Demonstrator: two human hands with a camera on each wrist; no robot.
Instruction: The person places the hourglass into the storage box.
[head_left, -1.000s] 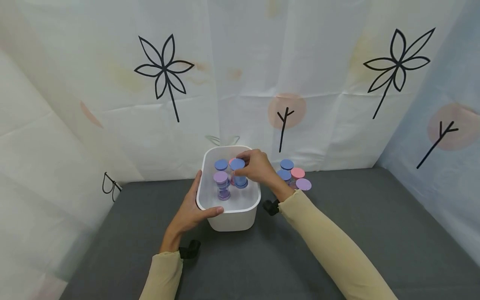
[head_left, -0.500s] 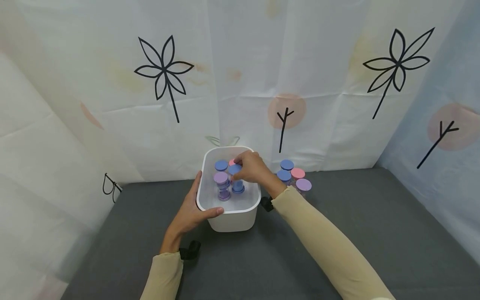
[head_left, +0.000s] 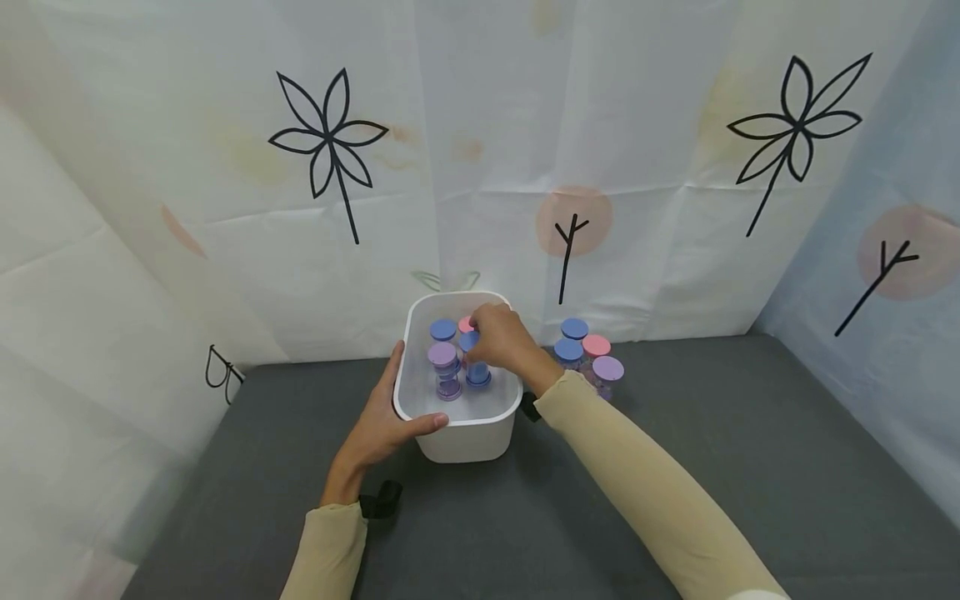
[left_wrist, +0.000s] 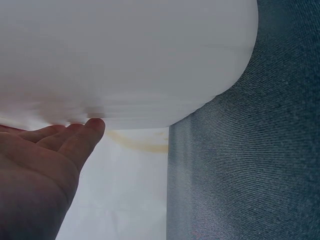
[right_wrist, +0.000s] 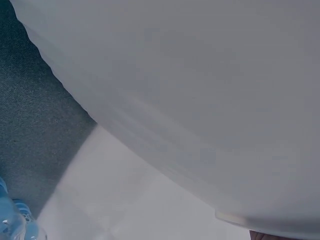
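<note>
A white tub [head_left: 465, 436] stands on the grey table near the back wall. Inside it stand small sand timers: one with a purple cap [head_left: 442, 355], one with a blue cap [head_left: 442, 330], a pink-capped one [head_left: 466, 324] mostly hidden. My right hand [head_left: 501, 337] reaches into the tub and grips another blue sand timer [head_left: 476, 372] by its top, its base low in the tub. My left hand [head_left: 382, 421] holds the tub's left rim, thumb over the front edge. In the left wrist view the fingers [left_wrist: 75, 137] lie against the tub's wall [left_wrist: 125, 55]. The right wrist view shows mostly the tub wall [right_wrist: 210, 95].
Right of the tub, against the wall, stand more sand timers with blue [head_left: 574, 328], pink [head_left: 596, 345] and purple [head_left: 607, 367] caps. A white cloth with black flower prints [head_left: 327, 137] encloses the back and sides. The grey table [head_left: 675, 433] stretches toward me and to the right.
My right hand has lowered the blue sand timer deeper into the tub, beside the purple one. The left hand has stayed on the rim.
</note>
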